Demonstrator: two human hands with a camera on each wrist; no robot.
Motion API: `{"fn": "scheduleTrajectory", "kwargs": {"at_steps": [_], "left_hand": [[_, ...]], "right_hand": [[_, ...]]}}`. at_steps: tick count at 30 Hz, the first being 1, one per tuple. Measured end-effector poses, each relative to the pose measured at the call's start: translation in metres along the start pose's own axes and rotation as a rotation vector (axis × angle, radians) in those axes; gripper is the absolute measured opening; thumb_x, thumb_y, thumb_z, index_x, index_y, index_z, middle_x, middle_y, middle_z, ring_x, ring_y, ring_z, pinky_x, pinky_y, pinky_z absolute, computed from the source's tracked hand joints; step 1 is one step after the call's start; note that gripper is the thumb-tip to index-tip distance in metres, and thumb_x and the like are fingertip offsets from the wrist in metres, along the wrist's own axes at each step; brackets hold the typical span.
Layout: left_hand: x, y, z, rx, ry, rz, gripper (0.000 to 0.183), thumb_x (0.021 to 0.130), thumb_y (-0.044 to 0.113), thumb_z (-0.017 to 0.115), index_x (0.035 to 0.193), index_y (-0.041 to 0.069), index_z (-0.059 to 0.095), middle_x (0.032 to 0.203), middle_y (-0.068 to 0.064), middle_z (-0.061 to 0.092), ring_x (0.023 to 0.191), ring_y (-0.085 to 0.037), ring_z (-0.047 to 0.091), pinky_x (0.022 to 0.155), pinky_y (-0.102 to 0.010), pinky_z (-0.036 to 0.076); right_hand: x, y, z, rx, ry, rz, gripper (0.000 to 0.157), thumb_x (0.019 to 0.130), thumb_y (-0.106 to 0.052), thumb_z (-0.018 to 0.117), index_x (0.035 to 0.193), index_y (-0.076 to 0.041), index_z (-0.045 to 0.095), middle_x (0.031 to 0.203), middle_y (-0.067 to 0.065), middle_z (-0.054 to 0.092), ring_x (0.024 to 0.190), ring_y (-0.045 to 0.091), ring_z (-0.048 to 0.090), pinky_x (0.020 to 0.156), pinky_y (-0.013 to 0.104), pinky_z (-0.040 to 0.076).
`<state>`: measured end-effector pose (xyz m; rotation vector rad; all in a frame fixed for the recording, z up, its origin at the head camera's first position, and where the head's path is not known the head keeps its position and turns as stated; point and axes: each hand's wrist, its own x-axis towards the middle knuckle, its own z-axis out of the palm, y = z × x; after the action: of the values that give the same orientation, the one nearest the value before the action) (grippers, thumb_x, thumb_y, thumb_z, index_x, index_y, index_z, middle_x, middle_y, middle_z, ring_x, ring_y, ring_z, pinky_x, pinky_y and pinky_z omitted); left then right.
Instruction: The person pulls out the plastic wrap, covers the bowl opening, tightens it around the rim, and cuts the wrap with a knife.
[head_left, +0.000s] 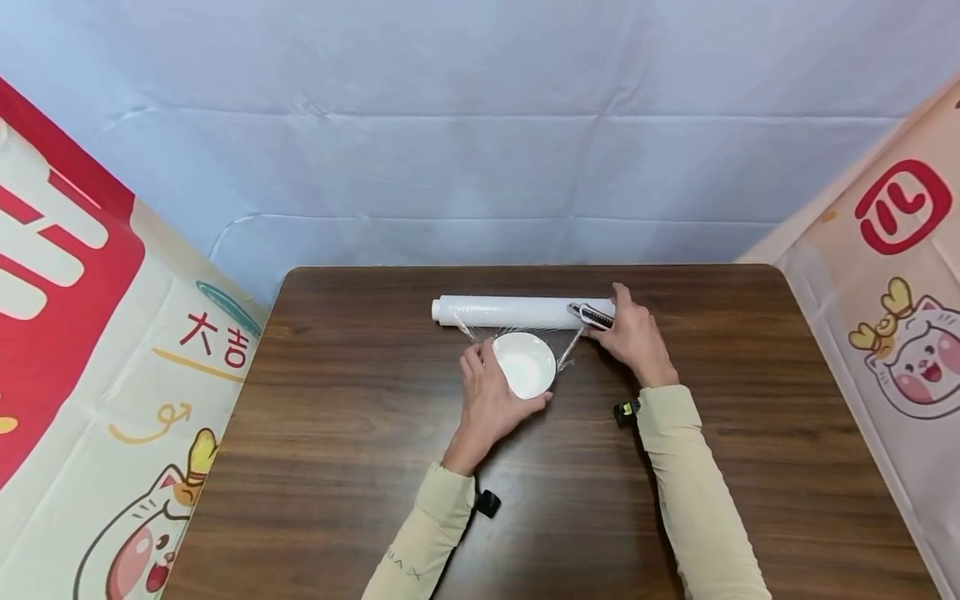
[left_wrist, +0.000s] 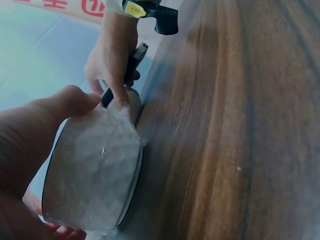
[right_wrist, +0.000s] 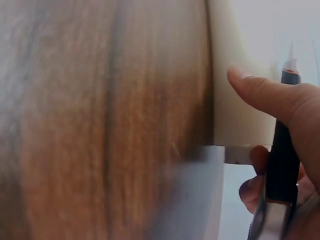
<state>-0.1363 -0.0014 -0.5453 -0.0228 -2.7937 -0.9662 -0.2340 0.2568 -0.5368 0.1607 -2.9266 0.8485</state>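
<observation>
My left hand [head_left: 487, 402] grips a white bowl [head_left: 527, 367] by its rim, thumb at the near side and fingers at the far left. Clear cling film [left_wrist: 102, 150] wraps the bowl's outside in wrinkles, and twisted strands run from it toward a white roll of cling film [head_left: 510, 312] just behind. At the roll's right end, my right hand [head_left: 637, 340] holds a utility knife [head_left: 592, 316] with a black and silver body. Its thumb [right_wrist: 257, 90] lies along the roll in the right wrist view, and the knife's tip [right_wrist: 291, 52] points away from the palm.
The brown wooden table [head_left: 337, 433] ends at a far edge close behind the roll. A pale cloth backdrop [head_left: 480, 167] hangs behind it, with printed cartoon panels on both sides. Dark wrist cameras [head_left: 487, 503] sit at both cuffs.
</observation>
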Motion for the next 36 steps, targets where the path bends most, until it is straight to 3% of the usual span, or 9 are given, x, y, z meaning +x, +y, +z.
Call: {"fn": "scheduleTrajectory", "kwargs": {"at_steps": [3, 8, 13, 18, 21, 24, 26, 28, 36], "left_hand": [[-0.002, 0.0, 0.0, 0.013, -0.006, 0.002, 0.126, 0.051, 0.057, 0.099, 0.149, 0.004, 0.041, 0.139, -0.022, 0.045, 0.125, -0.037, 0.045, 0.104, -0.045, 0.052], [-0.004, -0.002, 0.0, 0.017, 0.005, -0.002, 0.124, 0.052, 0.058, 0.098, 0.148, 0.004, 0.041, 0.137, -0.021, 0.046, 0.123, -0.036, 0.045, 0.103, -0.045, 0.051], [-0.005, -0.002, 0.002, 0.017, 0.011, -0.002, 0.127, 0.052, 0.061, 0.099, 0.151, 0.005, 0.04, 0.138, -0.022, 0.046, 0.124, -0.037, 0.046, 0.104, -0.046, 0.051], [-0.006, 0.0, 0.002, 0.027, -0.013, -0.014, 0.132, 0.054, 0.063, 0.098, 0.155, 0.005, 0.036, 0.14, -0.023, 0.044, 0.127, -0.037, 0.045, 0.107, -0.046, 0.052], [-0.006, -0.001, -0.001, 0.042, -0.011, -0.018, 0.132, 0.055, 0.063, 0.097, 0.156, 0.005, 0.035, 0.141, -0.023, 0.043, 0.127, -0.037, 0.045, 0.106, -0.045, 0.052], [-0.006, -0.004, -0.002, 0.058, -0.005, -0.011, 0.132, 0.056, 0.065, 0.096, 0.156, 0.005, 0.035, 0.141, -0.023, 0.044, 0.126, -0.037, 0.046, 0.105, -0.045, 0.053], [-0.007, -0.004, -0.001, 0.07, -0.004, -0.006, 0.132, 0.056, 0.066, 0.096, 0.157, 0.005, 0.035, 0.141, -0.023, 0.044, 0.126, -0.037, 0.046, 0.104, -0.045, 0.053], [-0.007, -0.004, 0.0, 0.075, -0.004, -0.003, 0.132, 0.056, 0.066, 0.095, 0.157, 0.005, 0.035, 0.141, -0.023, 0.044, 0.126, -0.037, 0.047, 0.104, -0.045, 0.053], [-0.007, -0.003, 0.002, 0.065, 0.02, 0.016, 0.129, 0.054, 0.065, 0.096, 0.152, 0.005, 0.039, 0.138, -0.02, 0.047, 0.122, -0.036, 0.048, 0.101, -0.045, 0.054]], "right_hand": [[0.003, 0.003, 0.001, 0.012, 0.001, 0.022, 0.098, 0.085, -0.024, 0.088, 0.158, 0.006, 0.029, 0.136, 0.036, 0.062, 0.103, 0.054, 0.069, 0.084, 0.063, 0.056], [0.01, 0.005, 0.003, 0.021, -0.005, 0.017, 0.101, 0.083, -0.027, 0.089, 0.159, 0.004, 0.03, 0.136, 0.034, 0.063, 0.107, 0.054, 0.068, 0.088, 0.064, 0.055], [0.013, 0.013, -0.009, 0.161, -0.086, 0.035, 0.102, 0.085, -0.031, 0.089, 0.162, 0.001, 0.03, 0.147, 0.031, 0.055, 0.125, 0.049, 0.058, 0.105, 0.061, 0.048], [0.007, 0.028, -0.028, 0.267, -0.115, -0.001, 0.088, 0.089, -0.017, 0.084, 0.161, -0.002, 0.035, 0.149, 0.029, 0.048, 0.115, 0.041, 0.055, 0.096, 0.048, 0.046], [0.008, 0.031, -0.029, 0.229, -0.152, -0.021, 0.098, 0.089, -0.024, 0.085, 0.165, -0.004, 0.026, 0.146, 0.029, 0.049, 0.115, 0.041, 0.054, 0.097, 0.051, 0.046], [0.009, 0.03, -0.018, 0.226, -0.18, 0.042, 0.122, 0.083, -0.041, 0.09, 0.169, -0.008, 0.011, 0.144, 0.03, 0.048, 0.12, 0.044, 0.052, 0.104, 0.061, 0.045], [0.007, 0.029, -0.011, 0.241, -0.17, 0.099, 0.135, 0.078, -0.047, 0.093, 0.17, -0.01, 0.002, 0.145, 0.032, 0.046, 0.129, 0.048, 0.049, 0.112, 0.067, 0.04], [0.006, 0.028, -0.005, 0.249, -0.145, 0.139, 0.138, 0.077, -0.048, 0.093, 0.17, -0.012, -0.003, 0.148, 0.033, 0.045, 0.13, 0.049, 0.05, 0.111, 0.067, 0.041], [0.011, 0.023, -0.001, 0.267, -0.027, 0.204, 0.127, 0.082, -0.041, 0.091, 0.17, -0.009, 0.005, 0.149, 0.029, 0.057, 0.13, 0.047, 0.057, 0.111, 0.064, 0.044]]}}
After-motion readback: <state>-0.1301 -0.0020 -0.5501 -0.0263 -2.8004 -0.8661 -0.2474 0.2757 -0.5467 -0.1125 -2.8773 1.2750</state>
